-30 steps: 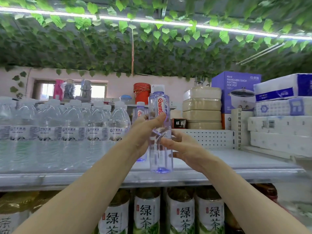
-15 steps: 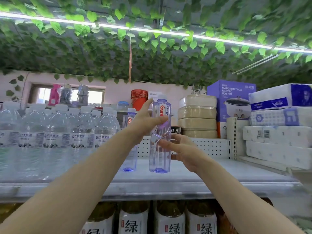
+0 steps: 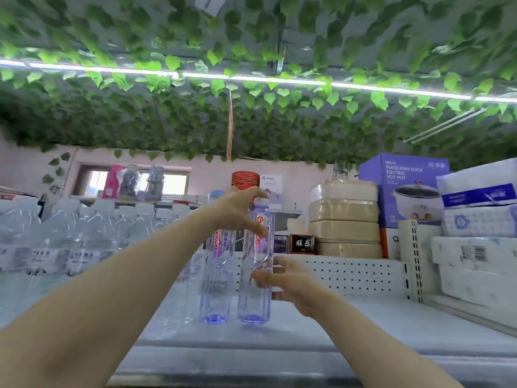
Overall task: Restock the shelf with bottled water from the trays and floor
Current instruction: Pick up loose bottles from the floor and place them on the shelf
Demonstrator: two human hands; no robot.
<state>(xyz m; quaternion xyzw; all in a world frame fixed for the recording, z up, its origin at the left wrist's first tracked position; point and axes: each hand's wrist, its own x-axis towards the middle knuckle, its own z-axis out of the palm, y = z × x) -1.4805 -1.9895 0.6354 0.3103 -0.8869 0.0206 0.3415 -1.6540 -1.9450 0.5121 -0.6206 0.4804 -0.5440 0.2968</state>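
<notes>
A tall clear water bottle [image 3: 255, 301] with a bluish base and red lettering stands on the grey shelf [image 3: 349, 326], right beside a second identical bottle [image 3: 215, 292] to its left. My left hand [image 3: 237, 211] grips the right bottle near its white cap, thumb across the label. My right hand [image 3: 288, 281] holds the same bottle's middle from the right side, fingers against its waist.
Several clear water bottles [image 3: 70, 247] fill the shelf's left side. A white pegboard divider [image 3: 349, 275] runs behind. Beige stacked containers [image 3: 345, 225], a purple hot pot box [image 3: 402, 189] and tissue packs [image 3: 478, 239] stand to the right.
Both hands carried the bottle deeper onto the shelf and set it next to the second bottle. The camera tilted upward, so the lower shelf of tea bottles left view.
</notes>
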